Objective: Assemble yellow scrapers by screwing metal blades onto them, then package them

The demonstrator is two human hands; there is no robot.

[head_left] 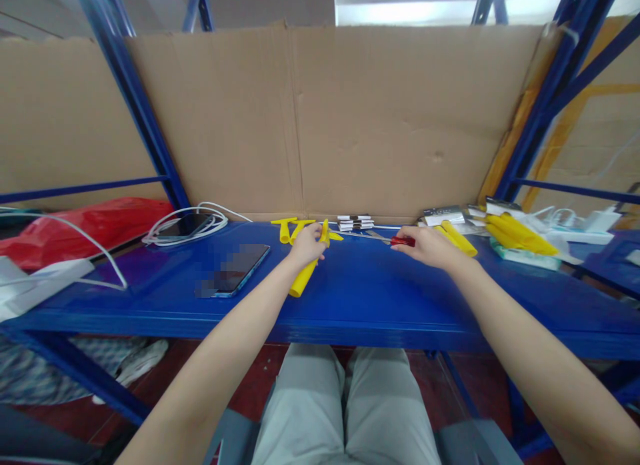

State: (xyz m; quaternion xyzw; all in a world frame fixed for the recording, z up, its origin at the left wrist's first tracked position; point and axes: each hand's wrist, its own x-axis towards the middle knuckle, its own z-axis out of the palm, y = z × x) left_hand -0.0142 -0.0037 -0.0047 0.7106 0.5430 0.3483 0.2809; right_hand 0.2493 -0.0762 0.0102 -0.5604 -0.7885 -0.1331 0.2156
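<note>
My left hand (309, 246) is closed around a yellow T-shaped piece (304, 278), whose round handle points down toward the front edge of the blue table (380, 298). In my right hand (423, 244) is the red handle of a tool (403, 241); its thin metal end points left toward the yellow piece. Just beyond my left hand stand more yellow T-shaped pieces (285, 232). Small black-and-white packs (355, 222) lie between the hands at the back. Right beside my right hand rest yellow tubes (459, 240).
A phone (240, 272) lies left of my left arm. Farther left are a coiled white cable (220, 220) and a red bag (100, 228). Yellow bundles (520, 233) and a white power strip (583, 236) sit at the right. Cardboard (380, 118) stands behind.
</note>
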